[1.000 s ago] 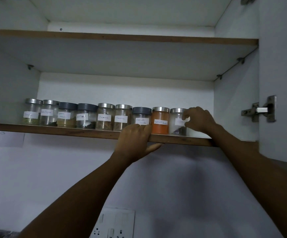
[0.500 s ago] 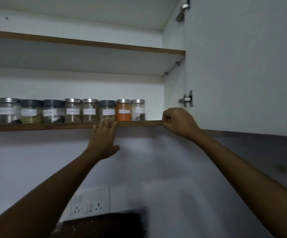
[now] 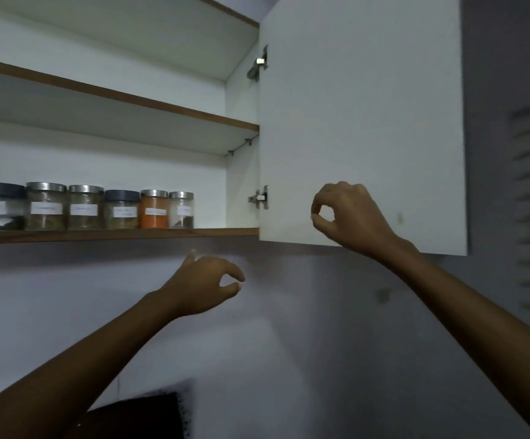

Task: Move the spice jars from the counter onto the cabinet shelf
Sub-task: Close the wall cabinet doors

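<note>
While the right hand hangs in front of the open cabinet door near its lower edge, thumb and forefinger curled into a loose ring and gripping nothing, the left hand hovers below the shelf, fingers likewise nearly closed and empty. The step in hand looks like shutting the cabinet: best to catch the door's free bottom edge with the right fingertips and swing it gently, keeping the left hand clear of the closing gap. Six spice jars show in a row on the shelf, touching side by side: four with silver lids, two with dark; the row runs out of view leftward. Two door hinges are visible.
</note>
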